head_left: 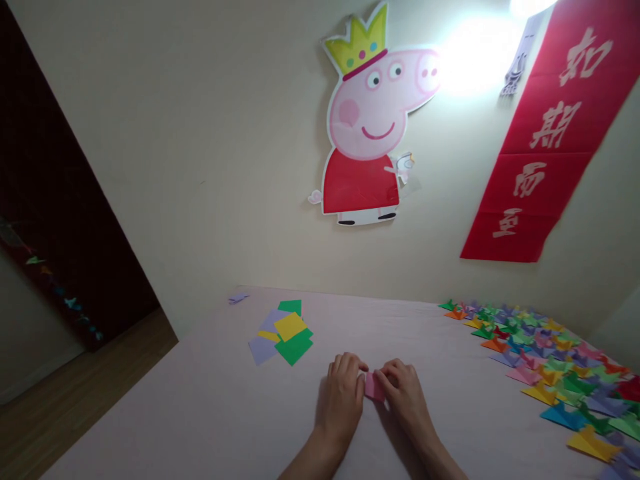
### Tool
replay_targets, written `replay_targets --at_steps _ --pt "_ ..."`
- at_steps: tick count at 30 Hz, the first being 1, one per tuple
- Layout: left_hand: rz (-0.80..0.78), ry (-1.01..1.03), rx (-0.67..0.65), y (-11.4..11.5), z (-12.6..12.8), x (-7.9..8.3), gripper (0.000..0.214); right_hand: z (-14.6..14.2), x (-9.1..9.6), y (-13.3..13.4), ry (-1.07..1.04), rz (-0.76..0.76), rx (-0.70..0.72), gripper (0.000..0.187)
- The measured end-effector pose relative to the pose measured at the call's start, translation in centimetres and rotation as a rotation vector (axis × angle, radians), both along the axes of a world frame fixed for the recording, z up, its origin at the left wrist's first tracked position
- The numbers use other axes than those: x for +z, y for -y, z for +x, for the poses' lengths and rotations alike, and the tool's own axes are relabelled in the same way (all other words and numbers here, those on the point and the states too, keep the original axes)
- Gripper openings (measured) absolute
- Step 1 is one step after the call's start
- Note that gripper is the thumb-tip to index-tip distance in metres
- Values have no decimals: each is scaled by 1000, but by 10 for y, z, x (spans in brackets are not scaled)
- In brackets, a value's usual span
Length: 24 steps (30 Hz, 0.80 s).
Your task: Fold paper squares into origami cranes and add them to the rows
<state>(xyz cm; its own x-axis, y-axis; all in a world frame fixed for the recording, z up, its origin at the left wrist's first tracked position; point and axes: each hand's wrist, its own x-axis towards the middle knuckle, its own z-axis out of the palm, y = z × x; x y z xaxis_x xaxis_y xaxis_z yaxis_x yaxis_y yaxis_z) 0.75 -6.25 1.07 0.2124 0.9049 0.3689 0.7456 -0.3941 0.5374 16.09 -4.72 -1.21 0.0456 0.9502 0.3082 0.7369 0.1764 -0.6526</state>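
A small pink piece of folded paper [374, 388] lies on the light-coloured table surface, between my two hands. My left hand [343, 392] is at its left edge, with the fingers curled and the thumb against the paper. From the other side, my right hand [404, 395] pinches the upper right part of it, with thumb and index finger close together. Parts of the paper are hidden under the fingertips. Beyond my left hand is a loose pile of square paper sheets [294, 347] in green, yellow and purple.
Many folded paper figures [565, 383] in mixed colours stand in rows along the table's right side. One purple folded piece [239, 298] lies at the far left corner. Behind the table [210, 400] is a wall with a cartoon pig cutout [363, 180] and a red banner [537, 193].
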Motion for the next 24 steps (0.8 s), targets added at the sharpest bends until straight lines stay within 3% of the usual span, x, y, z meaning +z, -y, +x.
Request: replay_targets --at_steps 5,8,12,16,19,24 --pt "4 -232 -187 25 7 -18 39 14 3 2 257 -78 -58 26" --pt "-79 -261 -244 28 7 -24 53 29 9 5 297 -140 54 27" --pt "-100 -255 -301 18 1 -18 45 53 19 8 248 -213 327 24" --pt "-68 -310 -344 9 -3 -12 42 66 21 9 170 -102 412 19" --pt "-42 -343 -379 8 -5 -8 42 66 17 8 136 -111 492 15" --pt "-1 -372 -452 13 -7 -2 32 64 12 4 120 -102 512 17"
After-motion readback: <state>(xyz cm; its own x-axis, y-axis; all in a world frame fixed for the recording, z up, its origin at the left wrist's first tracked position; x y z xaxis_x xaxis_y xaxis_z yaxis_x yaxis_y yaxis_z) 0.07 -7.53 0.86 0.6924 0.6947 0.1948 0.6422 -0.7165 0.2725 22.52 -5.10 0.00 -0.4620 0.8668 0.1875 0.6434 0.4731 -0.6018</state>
